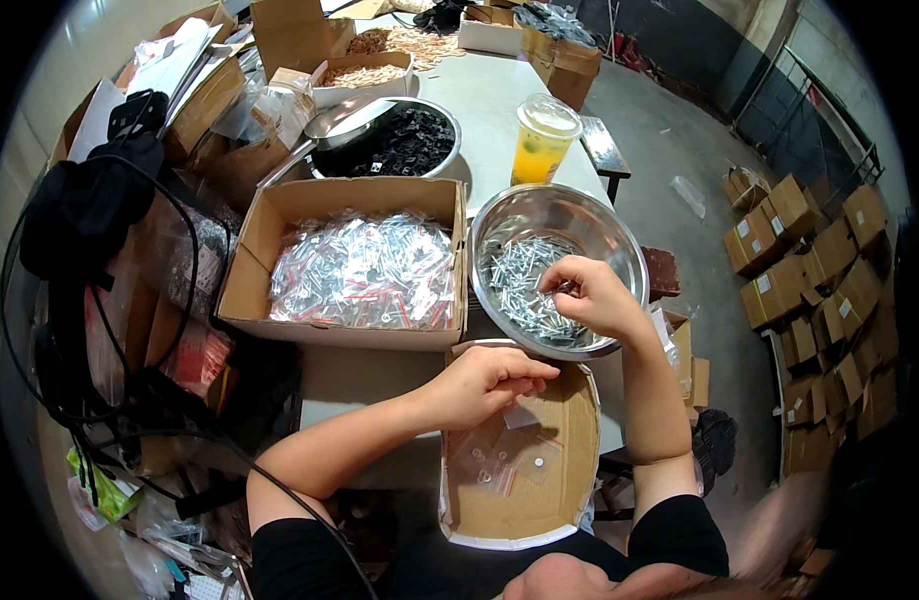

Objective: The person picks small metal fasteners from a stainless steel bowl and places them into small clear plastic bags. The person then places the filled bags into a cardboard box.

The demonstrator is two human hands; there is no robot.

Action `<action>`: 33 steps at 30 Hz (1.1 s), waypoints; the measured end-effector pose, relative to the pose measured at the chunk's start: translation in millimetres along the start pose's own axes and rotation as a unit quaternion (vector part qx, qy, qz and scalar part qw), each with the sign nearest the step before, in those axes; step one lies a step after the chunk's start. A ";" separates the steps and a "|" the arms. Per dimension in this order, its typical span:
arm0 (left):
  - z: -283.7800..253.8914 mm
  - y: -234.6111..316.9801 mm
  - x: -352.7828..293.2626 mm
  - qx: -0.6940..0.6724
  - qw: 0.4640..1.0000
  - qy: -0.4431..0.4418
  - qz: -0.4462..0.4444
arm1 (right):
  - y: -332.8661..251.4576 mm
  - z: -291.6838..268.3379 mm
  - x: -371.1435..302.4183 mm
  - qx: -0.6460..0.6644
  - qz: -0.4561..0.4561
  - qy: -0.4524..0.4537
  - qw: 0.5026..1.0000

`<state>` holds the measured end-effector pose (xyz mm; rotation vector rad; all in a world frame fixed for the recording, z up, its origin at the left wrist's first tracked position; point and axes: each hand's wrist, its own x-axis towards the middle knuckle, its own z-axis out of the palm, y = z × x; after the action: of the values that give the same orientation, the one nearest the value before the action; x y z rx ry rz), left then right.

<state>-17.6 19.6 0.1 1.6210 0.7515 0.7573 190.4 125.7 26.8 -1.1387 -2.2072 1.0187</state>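
My right hand reaches into a steel bowl of loose silver screws. Its fingers are pinched together on a few screws, mostly hidden by the hand. Over the upper part of a shallow cardboard tray hovers my left hand, fingers stretched to the right, with nothing visible in them. In the tray lie several small clear zip bags, some with small round white pieces in them. A whitish piece shows just below the left fingers.
Left of the bowl stands a cardboard box full of filled clear bags. Behind are a bowl of black parts with a metal scoop, and a cup of yellow drink. Black cables hang at left; cartons stack at right.
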 end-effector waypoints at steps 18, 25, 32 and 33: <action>6.0 3.7 2.2 0.022 0.999 0.036 -0.016 | 25.1 -2.3 -6.1 0.017 -0.030 -0.019 0.999; 10.1 11.2 -3.6 0.070 0.994 0.031 -0.082 | 26.9 -1.1 -7.3 -0.013 -0.015 -0.018 1.000; 9.6 1.0 0.7 0.052 0.996 0.071 -0.006 | 24.7 1.8 -7.6 -0.015 0.004 -0.030 0.999; 10.8 -1.0 1.8 0.040 0.996 0.079 0.006 | 25.2 2.1 -7.5 -0.017 -0.002 -0.031 0.999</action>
<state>-7.9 15.0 -2.4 1.6516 0.8948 0.8827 205.7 128.4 5.4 -1.1324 -2.2820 1.0309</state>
